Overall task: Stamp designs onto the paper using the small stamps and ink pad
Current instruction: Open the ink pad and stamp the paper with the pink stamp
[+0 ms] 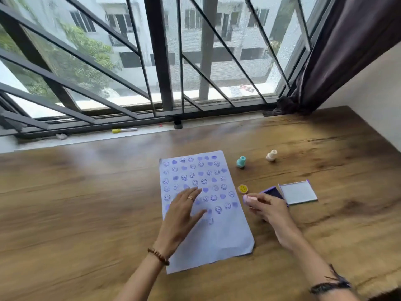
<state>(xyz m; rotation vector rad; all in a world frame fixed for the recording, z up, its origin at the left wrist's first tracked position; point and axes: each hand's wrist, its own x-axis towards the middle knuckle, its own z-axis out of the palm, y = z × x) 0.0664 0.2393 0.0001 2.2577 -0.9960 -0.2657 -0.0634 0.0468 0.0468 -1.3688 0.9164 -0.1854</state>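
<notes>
A white sheet of paper (221,233) lies on the wooden table, its upper part covered with rows of purple smiley and heart prints. My left hand (184,211) rests flat on the sheet, fingers spread. My right hand (269,209) holds a small pink stamp (249,199) just off the paper's right edge. Behind that hand sits the open ink pad (273,192), its dark purple pad partly hidden, with its lid (298,192) lying beside it. A yellow smiley stamp (243,188) stands between paper and pad.
A teal stamp (241,162) and a cream stamp (271,155) stand further back on the table (86,213). A barred window and sill with a yellow-capped marker (124,130) run along the far edge. A dark curtain (338,61) hangs at the right.
</notes>
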